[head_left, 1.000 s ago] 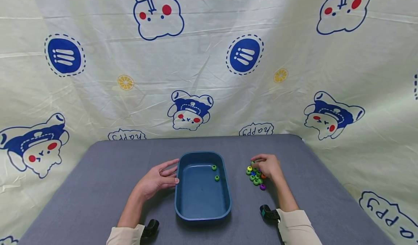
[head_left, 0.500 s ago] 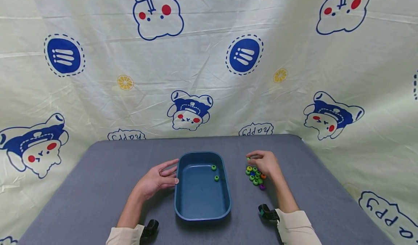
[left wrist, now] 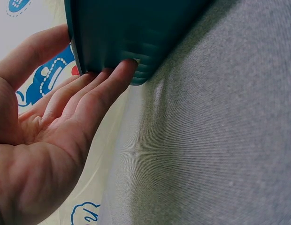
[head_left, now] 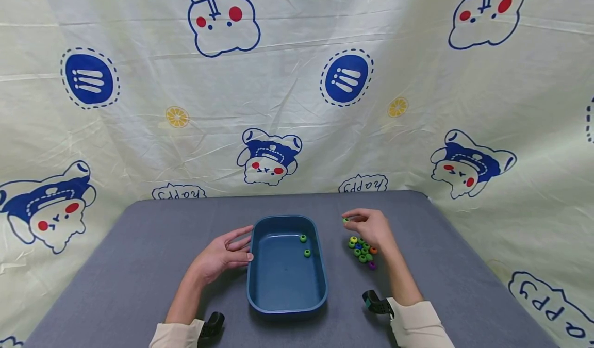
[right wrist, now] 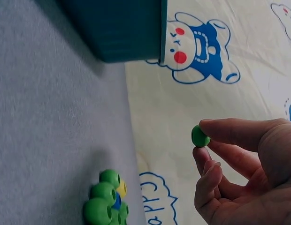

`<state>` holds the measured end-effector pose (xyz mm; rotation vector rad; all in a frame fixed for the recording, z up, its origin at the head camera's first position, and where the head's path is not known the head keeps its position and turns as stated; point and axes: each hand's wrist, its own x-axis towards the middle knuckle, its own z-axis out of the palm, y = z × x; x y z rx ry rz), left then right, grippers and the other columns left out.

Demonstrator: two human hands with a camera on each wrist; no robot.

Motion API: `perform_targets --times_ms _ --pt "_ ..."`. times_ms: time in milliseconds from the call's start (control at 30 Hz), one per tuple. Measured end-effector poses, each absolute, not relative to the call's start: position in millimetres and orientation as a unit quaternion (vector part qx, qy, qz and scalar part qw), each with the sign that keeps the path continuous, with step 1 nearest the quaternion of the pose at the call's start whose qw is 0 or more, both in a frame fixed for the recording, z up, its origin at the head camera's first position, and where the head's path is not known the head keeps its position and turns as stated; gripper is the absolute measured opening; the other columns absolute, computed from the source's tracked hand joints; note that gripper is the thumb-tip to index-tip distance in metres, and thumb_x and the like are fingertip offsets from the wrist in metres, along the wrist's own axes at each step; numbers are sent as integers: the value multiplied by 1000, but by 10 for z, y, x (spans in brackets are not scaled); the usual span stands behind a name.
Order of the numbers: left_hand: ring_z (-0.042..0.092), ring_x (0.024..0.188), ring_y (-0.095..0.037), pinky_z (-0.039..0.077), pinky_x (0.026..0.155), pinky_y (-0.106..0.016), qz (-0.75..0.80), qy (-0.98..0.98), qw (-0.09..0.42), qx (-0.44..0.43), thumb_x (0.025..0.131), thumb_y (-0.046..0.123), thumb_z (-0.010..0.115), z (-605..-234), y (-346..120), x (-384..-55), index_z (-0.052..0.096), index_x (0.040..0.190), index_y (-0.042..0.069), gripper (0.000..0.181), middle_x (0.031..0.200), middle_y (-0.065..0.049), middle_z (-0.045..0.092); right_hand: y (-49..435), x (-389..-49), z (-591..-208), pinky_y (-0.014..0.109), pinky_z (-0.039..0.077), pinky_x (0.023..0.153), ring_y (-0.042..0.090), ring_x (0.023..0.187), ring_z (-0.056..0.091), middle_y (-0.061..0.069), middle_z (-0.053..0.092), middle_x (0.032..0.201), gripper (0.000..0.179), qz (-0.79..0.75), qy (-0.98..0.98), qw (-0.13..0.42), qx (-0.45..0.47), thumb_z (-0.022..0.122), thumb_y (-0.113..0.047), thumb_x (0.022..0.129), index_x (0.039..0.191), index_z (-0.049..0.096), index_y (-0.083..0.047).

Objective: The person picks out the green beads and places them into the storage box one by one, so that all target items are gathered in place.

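Observation:
Between thumb and fingertips my right hand (head_left: 371, 228) pinches a green bead (right wrist: 200, 136), raised off the table to the right of a blue rectangular bin (head_left: 287, 286). My left hand (head_left: 221, 255) rests its straight fingertips against the bin's left outer wall, as the left wrist view also shows (left wrist: 65, 108). Two green beads lie inside the bin near its right wall, the lower one (head_left: 307, 253) and the upper one (head_left: 303, 238). Below my right hand sits a pile of beads (head_left: 363, 258), mostly green, with yellow, blue, orange and purple ones among them.
A grey cloth-covered table (head_left: 139, 265) carries everything. Behind it hangs a pale printed curtain (head_left: 297, 90) with blue cartoon figures. Each wrist wears a black band, the left one (head_left: 212, 325) and the right one (head_left: 377, 302).
My right hand has lifted a green bead from the pile and moved it up and left toward the bin. The left hand and the bin stay in place.

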<state>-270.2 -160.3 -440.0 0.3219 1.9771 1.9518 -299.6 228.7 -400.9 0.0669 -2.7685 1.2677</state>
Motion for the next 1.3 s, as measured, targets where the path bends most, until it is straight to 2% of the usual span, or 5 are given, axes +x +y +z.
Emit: perform_targets --times_ms 367,633,1067,1300 --pt "48 140 -40 56 99 -42 688 696 173 114 92 2 72 -4396 -1601 -2706 36 157 7 75 156 -21 42 2051 -2931 -3976 34 54 74 24 97 67 10 74 107 20 434 -899 55 36 75 -16 92 111 78 -11" --pt "47 140 -41 56 99 -42 685 699 172 115 92 2 72 -4400 -1604 -2702 36 157 7 75 156 -21 43 1890 -2866 -3943 31 52 69 20 89 65 7 73 101 19 436 -896 61 60 75 -15 92 110 79 -12" --pt "49 140 -39 56 99 -42 686 698 171 113 92 3 72 -4394 -1604 -2695 36 157 7 74 156 -22 43 1620 -2802 -3953 32 55 72 18 87 65 4 72 96 21 439 -893 52 80 76 -15 91 111 78 -14" --pt "47 140 -40 56 99 -42 686 697 171 115 92 2 71 -4397 -1604 -2697 35 157 7 74 156 -22 42 1484 -2762 -3986 30 54 69 15 82 65 1 72 91 17 441 -892 52 85 78 -13 89 105 78 -13"
